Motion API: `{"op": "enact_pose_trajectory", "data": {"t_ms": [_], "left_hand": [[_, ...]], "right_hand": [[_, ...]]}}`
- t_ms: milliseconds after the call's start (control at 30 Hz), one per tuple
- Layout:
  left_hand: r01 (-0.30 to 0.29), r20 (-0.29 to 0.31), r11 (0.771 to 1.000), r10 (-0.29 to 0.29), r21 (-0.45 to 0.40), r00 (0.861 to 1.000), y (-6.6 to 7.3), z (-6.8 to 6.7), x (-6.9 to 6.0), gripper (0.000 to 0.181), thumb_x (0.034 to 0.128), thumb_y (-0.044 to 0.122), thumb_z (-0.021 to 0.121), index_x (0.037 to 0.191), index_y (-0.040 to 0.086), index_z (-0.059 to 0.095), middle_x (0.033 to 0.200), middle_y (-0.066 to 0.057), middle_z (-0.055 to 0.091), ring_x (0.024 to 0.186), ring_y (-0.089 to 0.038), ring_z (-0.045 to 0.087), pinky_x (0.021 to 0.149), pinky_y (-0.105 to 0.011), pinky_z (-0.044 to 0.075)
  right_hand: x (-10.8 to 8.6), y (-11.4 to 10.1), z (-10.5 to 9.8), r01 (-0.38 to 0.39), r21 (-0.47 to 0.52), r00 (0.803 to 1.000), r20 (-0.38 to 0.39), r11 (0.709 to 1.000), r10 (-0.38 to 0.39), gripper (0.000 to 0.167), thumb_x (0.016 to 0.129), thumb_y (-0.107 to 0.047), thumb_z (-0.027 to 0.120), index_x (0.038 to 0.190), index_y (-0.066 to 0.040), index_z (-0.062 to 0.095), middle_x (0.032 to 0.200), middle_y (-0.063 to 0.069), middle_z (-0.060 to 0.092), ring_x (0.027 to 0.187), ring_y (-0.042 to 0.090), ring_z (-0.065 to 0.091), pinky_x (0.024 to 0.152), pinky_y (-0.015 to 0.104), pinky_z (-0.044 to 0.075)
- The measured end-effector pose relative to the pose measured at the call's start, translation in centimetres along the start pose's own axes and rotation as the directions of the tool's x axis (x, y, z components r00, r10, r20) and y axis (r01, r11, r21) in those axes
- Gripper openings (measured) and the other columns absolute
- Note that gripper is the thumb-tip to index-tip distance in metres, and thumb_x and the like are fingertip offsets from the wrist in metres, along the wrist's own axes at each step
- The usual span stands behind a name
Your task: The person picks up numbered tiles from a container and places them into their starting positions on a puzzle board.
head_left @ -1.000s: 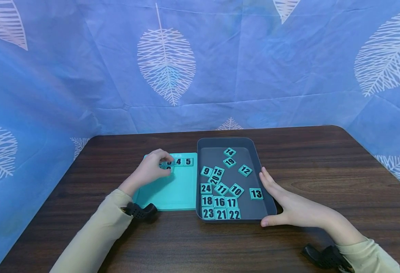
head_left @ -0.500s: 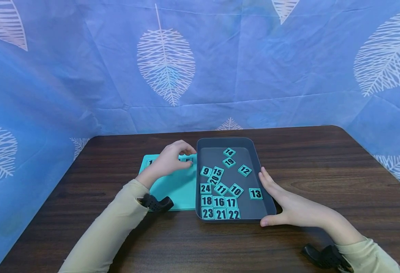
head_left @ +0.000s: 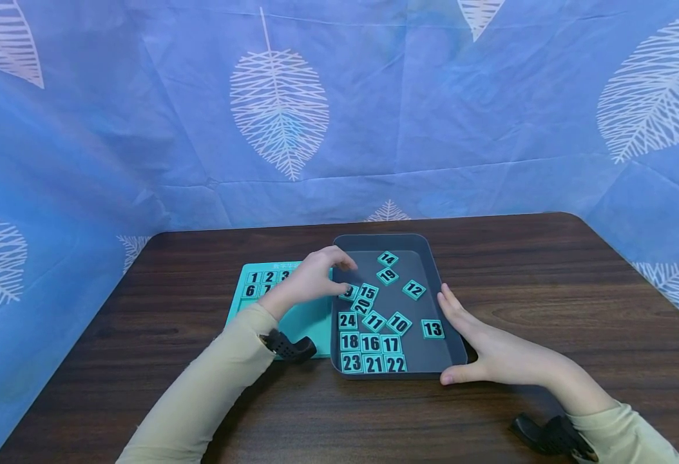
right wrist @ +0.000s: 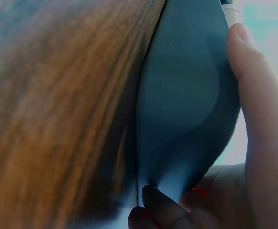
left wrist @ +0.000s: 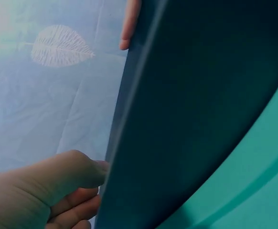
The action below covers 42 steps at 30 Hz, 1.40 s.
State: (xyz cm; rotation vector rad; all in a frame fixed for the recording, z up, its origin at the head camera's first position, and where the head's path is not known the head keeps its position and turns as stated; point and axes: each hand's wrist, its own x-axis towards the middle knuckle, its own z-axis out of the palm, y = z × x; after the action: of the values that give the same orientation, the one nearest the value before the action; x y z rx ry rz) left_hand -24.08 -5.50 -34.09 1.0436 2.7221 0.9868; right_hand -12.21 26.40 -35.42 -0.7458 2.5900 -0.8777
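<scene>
Reaching over the left rim of the tray [head_left: 429,354] with the left hand [head_left: 315,274], thumb and forefinger well apart, thumb tip partly over the 9 [head_left: 350,294]; cannot tell whether touching it. Touching the tray's right wall with the right hand [head_left: 483,351], fingers nearly straight, thumb spread toward the near corner. Can see, just beside the 9, the 15 [head_left: 368,292], then the 20 [head_left: 363,306], 24 [head_left: 348,320], 11 [head_left: 374,321] and 10 [head_left: 399,323]. Nearer, can read 18 [head_left: 349,341], 16 [head_left: 370,343], 17 [head_left: 392,344] in one row, 23 [head_left: 352,362], 21 [head_left: 373,364], 22 [head_left: 395,363] in the next. Toward the far end, can find 14 [head_left: 388,258] and 19 [head_left: 387,276]; toward the right, 12 [head_left: 413,289] and 13 [head_left: 432,328]. Just left of the tray, can see a teal board [head_left: 310,322] bearing 1 [head_left: 254,278], 2 [head_left: 269,276], a partly covered 3 [head_left: 285,274], and below them 6 [head_left: 249,290] and a half-hidden 7 [head_left: 267,288]. Beneath, can see a brown table [head_left: 519,258]; behind, a blue cloth [head_left: 397,116] printed with white leaves.
</scene>
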Motion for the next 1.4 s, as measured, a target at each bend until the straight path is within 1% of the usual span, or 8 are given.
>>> {"op": "enact_pose_trajectory", "data": {"t_ms": [67, 267, 467, 600, 733, 900, 1233, 1400], "left_hand": [[-0.016, 0.018, 1.000, 0.016, 0.011, 1.000, 0.0, 0.3, 0.2, 0.032, 0.0834, 0.009, 0.071, 0.115, 0.005, 0.065, 0.111, -0.004, 0.058, 0.104, -0.020, 0.054, 0.088, -0.034, 0.047], [-0.030, 0.061, 0.997, 0.026, 0.066, 0.998, -0.2, 1.0, 0.7, 0.032, 0.0822, 0.009, 0.073, 0.114, 0.007, 0.066, 0.109, -0.002, 0.059, 0.102, -0.017, 0.054, 0.087, -0.033, 0.046], [-0.061, 0.088, 0.981, 0.046, 0.182, 0.995, -0.6, 1.3, 1.0, 0.031, 0.0819, 0.013, 0.074, 0.112, 0.011, 0.068, 0.107, 0.000, 0.061, 0.098, -0.017, 0.056, 0.095, -0.043, 0.035], [-0.045, 0.104, 0.979, 0.025, 0.201, 0.994, -0.6, 1.3, 1.0, 0.028, 0.0815, 0.013, 0.074, 0.109, 0.012, 0.069, 0.103, 0.002, 0.063, 0.095, -0.017, 0.056, 0.098, -0.045, 0.031], [-0.019, 0.120, 0.974, -0.009, 0.228, 0.993, -0.2, 1.3, 1.1, 0.027, 0.0815, 0.013, 0.075, 0.108, 0.013, 0.070, 0.101, 0.002, 0.063, 0.093, -0.017, 0.057, 0.099, -0.045, 0.030], [0.004, 0.137, 0.968, -0.040, 0.250, 0.990, 0.1, 1.3, 1.1, 0.026, 0.0814, 0.012, 0.075, 0.107, 0.013, 0.070, 0.098, 0.001, 0.063, 0.092, -0.018, 0.057, 0.100, -0.045, 0.030], [0.027, 0.161, 0.957, -0.077, 0.288, 0.984, 0.4, 1.6, 1.2, 0.024, 0.0825, 0.012, 0.074, 0.106, 0.013, 0.070, 0.097, 0.002, 0.062, 0.091, -0.016, 0.055, 0.107, -0.044, 0.022], [0.032, 0.141, 0.964, -0.071, 0.264, 0.988, 0.4, 1.8, 1.1, 0.024, 0.0812, 0.013, 0.076, 0.105, 0.012, 0.070, 0.096, 0.002, 0.062, 0.090, -0.016, 0.056, 0.107, -0.044, 0.023]], "right_hand": [[0.0, 0.0, 0.0, 0.003, 0.001, 1.000, -0.002, 1.000, -0.003, 0.111, 0.082, -0.047, 0.070, 0.153, -0.013, -0.009, 0.157, 0.005, -0.021, 0.142, 0.041, 0.005, 0.098, 0.059, 0.034], [0.0, 0.0, 0.0, 0.001, -0.010, 1.000, -0.003, 1.000, -0.001, 0.111, 0.082, -0.049, 0.070, 0.153, -0.013, -0.008, 0.157, 0.006, -0.020, 0.142, 0.041, 0.006, 0.098, 0.058, 0.035], [0.0, 0.0, 0.1, -0.002, -0.012, 1.000, -0.005, 1.000, 0.002, 0.112, 0.082, -0.050, 0.069, 0.153, -0.013, -0.008, 0.157, 0.008, -0.019, 0.142, 0.040, 0.006, 0.098, 0.058, 0.036], [0.0, 0.0, 0.1, -0.004, -0.011, 1.000, -0.002, 1.000, 0.004, 0.112, 0.082, -0.051, 0.069, 0.153, -0.013, -0.008, 0.157, 0.008, -0.020, 0.142, 0.040, 0.006, 0.098, 0.058, 0.036], [0.1, 0.1, 0.1, -0.005, -0.015, 1.000, -0.001, 1.000, 0.005, 0.112, 0.081, -0.052, 0.069, 0.153, -0.013, -0.008, 0.157, 0.005, -0.021, 0.142, 0.041, 0.007, 0.098, 0.057, 0.036], [0.1, 0.1, 0.1, -0.001, -0.006, 1.000, -0.001, 1.000, 0.001, 0.112, 0.082, -0.050, 0.069, 0.153, -0.013, -0.008, 0.157, 0.008, -0.020, 0.142, 0.041, 0.006, 0.098, 0.058, 0.035], [0.1, 0.1, 0.1, 0.002, -0.004, 1.000, -0.004, 1.000, -0.002, 0.111, 0.082, -0.049, 0.070, 0.153, -0.012, -0.008, 0.157, 0.009, -0.020, 0.142, 0.041, 0.005, 0.098, 0.059, 0.035], [0.1, 0.1, 0.1, 0.002, -0.007, 1.000, -0.002, 1.000, -0.002, 0.112, 0.082, -0.050, 0.069, 0.153, -0.013, -0.008, 0.157, 0.008, -0.021, 0.142, 0.041, 0.006, 0.098, 0.058, 0.036]]}}
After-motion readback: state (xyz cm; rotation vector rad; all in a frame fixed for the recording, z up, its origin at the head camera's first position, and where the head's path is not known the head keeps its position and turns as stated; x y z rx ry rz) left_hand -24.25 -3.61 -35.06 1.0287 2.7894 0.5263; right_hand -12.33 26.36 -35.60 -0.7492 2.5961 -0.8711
